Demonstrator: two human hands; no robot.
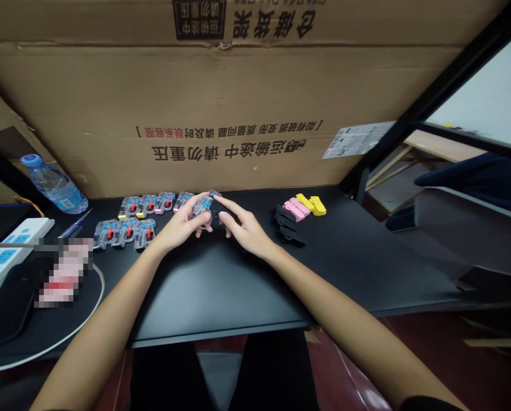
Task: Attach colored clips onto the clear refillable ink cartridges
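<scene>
Just in front of the cardboard box (238, 103), on the black table (221, 285), the left hand (182, 226) grips a clear ink cartridge (202, 205). The right hand (243, 229), fingers stretched loose, touches it with a fingertip. More cartridges (127, 225) lie along the box's left, coloured clips (300, 208) toward its right.

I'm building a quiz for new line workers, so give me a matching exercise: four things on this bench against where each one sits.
Things:
1. water bottle
2. rows of clear cartridges
3. pink and yellow pieces
4. single clear cartridge

Places:
A. gripped by the left hand, with the right hand touching it
B. right of the hands, beside black pieces
C. far left, by the cardboard
D. just left of the left hand

Pairs: 1-C, 2-D, 3-B, 4-A.
</scene>
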